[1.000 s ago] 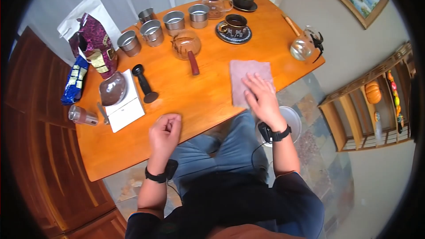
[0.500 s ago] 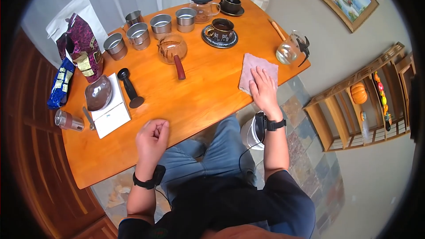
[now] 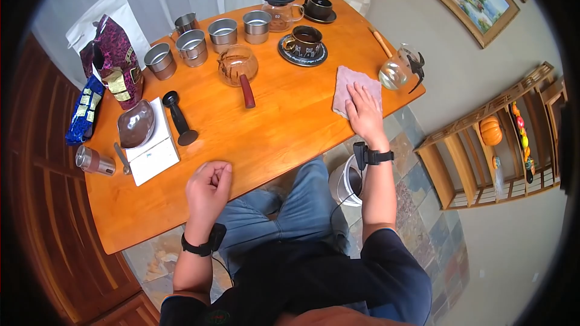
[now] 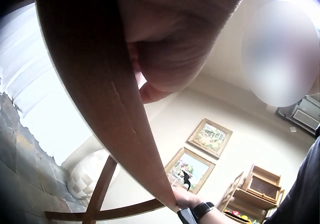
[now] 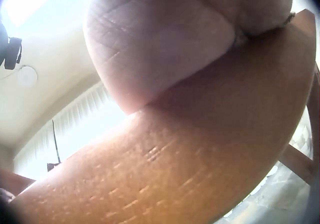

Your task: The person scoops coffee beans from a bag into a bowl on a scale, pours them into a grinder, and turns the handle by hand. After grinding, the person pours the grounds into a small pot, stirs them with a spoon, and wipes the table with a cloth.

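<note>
My right hand (image 3: 365,113) lies with fingers spread and straight on a pink cloth (image 3: 342,92), near the table's right front edge. The right wrist view shows that palm (image 5: 165,43) low over the wooden tabletop (image 5: 150,174). A glass jug of clear liquid (image 3: 396,74) with a black handle stands just beyond the cloth. My left hand (image 3: 207,186) rests at the table's front edge, fingers loosely curled and holding nothing. Nearest to it are a black tamper-like tool (image 3: 179,118) and a white flat board (image 3: 154,160) bearing a dark brown bowl (image 3: 136,124).
A glass pot with a red handle (image 3: 246,92), several metal cups (image 3: 191,48), a filled dark cup on a saucer (image 3: 303,42) and a dripper on a glass server (image 3: 280,12) stand farther back. Bags (image 3: 121,72) stand at left. A white bin (image 3: 344,187) sits below the front edge.
My right hand has slid the pink cloth rightward across the table, closer to the glass jug, with its fingers staying flat. My left hand keeps its place at the front edge. The head view has shifted slightly.
</note>
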The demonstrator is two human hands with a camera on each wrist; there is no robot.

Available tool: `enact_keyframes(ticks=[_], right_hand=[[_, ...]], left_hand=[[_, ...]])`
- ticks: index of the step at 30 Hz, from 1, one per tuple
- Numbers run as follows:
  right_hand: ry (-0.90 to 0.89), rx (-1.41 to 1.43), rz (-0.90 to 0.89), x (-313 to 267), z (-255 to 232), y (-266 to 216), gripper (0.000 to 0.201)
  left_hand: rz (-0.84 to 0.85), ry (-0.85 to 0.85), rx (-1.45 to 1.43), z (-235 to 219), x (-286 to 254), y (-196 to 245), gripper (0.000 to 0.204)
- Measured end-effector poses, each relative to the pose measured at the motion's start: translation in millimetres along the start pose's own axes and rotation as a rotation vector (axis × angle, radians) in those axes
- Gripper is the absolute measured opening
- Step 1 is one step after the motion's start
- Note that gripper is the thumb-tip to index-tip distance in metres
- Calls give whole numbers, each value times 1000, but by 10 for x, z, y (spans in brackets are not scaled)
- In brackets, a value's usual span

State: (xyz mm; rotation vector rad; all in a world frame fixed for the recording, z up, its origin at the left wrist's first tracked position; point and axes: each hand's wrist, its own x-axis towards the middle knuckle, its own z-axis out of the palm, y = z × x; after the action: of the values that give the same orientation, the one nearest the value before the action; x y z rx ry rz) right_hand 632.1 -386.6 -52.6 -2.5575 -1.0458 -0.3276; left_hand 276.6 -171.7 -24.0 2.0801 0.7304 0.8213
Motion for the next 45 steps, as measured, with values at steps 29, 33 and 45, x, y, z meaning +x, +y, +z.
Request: enact_keyframes(ticks=[29,33,45], right_hand=[[30,37,-146,-396,-56,-804,50],[35,47,-161,-419,-66,-862,50],[23,89,-280,-543,-76,-1174,52]], left_hand=[[11,-20,71,15,9,10,8],[20,-16,83,16,12,17,9],[2,-20,95,11,8,38,9]])
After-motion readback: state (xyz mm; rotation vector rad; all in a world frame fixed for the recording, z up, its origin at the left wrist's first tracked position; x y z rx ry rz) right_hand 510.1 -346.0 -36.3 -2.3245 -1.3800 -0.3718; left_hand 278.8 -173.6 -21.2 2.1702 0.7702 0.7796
